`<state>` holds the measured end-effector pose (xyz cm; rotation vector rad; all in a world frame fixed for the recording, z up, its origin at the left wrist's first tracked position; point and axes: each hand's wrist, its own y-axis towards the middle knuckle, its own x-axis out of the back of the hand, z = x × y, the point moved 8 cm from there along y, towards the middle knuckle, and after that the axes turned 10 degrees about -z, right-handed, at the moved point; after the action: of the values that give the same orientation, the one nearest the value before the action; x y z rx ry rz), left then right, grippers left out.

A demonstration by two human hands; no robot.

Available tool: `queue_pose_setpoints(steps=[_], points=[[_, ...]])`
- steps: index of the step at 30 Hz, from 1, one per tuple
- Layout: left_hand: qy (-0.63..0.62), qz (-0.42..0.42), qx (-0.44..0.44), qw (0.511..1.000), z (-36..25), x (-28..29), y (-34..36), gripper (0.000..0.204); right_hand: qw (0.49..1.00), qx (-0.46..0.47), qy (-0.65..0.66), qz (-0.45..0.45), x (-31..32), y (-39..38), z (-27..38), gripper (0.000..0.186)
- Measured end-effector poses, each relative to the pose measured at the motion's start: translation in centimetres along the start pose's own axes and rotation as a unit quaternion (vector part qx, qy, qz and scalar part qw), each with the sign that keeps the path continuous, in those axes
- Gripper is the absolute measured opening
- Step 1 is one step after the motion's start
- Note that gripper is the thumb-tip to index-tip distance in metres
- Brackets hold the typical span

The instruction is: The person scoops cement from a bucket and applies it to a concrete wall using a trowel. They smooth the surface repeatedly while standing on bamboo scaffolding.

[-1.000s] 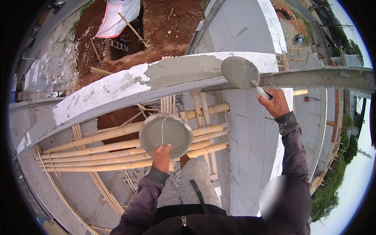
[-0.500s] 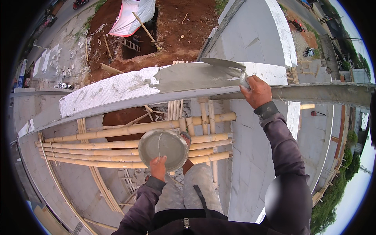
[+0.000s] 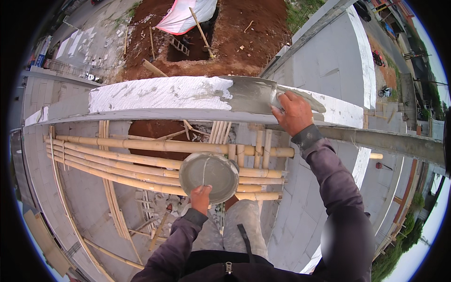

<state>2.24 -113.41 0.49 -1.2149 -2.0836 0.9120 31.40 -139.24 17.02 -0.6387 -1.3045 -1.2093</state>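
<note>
My right hand [image 3: 295, 113] is closed around the handle of a trowel [image 3: 273, 97] on top of a wall of pale blocks [image 3: 159, 96]. The blade lies low against wet grey mortar [image 3: 256, 101], and its outline is hard to part from it. Mortar covers the wall top to the left of this hand and a stretch to its right. Lower down, my left hand [image 3: 201, 198] grips a thin cord-like handle over a round bucket [image 3: 229, 197] of smooth grey mortar. The bucket hangs in front of my legs, above bamboo poles.
Bamboo poles [image 3: 117, 143] run crosswise below the wall, with a drop under them. A higher block wall [image 3: 329, 70] and a concrete beam [image 3: 390, 141] stand to the right. Beyond the wall, red soil [image 3: 244, 47] surrounds a pit with a ladder [image 3: 179, 46].
My right hand has moved left along the wall top with the trowel, and mortar now shows to its right. The bucket stays in my left hand while the whole view has shifted.
</note>
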Motion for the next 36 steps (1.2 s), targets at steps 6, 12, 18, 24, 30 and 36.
queue_pose_setpoints(steps=[6, 12, 18, 24, 30, 36], points=[[0.004, -0.014, -0.007, 1.0, -0.6, 1.3, 0.7, 0.02, 1.0, 0.008, 0.002, -0.017, 0.4, 0.2, 1.1, 0.023], [0.017, -0.028, 0.016, 0.999, -1.5, 3.7, 2.0, 0.019, 0.997, -0.051, -0.056, 0.008, 2.6, -0.3, 2.1, 0.022], [-0.01, -0.035, 0.001, 0.999, -2.7, 6.0, 3.4, 0.018, 0.992, -0.028, -0.106, 0.067, 3.2, 0.3, 5.3, 0.019], [-0.004, -0.046, -0.022, 0.999, -2.3, 8.5, 5.3, 0.017, 0.959, -0.048, -0.228, 0.159, 1.8, 1.2, 4.4, 0.013], [0.057, -0.048, -0.021, 0.997, -2.4, 9.9, 6.3, 0.018, 0.909, -0.117, -0.337, 0.218, 4.3, -1.9, -5.3, 0.016], [0.029, -0.05, -0.061, 0.996, -2.7, 10.0, 6.5, 0.023, 0.87, -0.205, -0.394, 0.216, 10.2, -4.7, -13.8, 0.016]])
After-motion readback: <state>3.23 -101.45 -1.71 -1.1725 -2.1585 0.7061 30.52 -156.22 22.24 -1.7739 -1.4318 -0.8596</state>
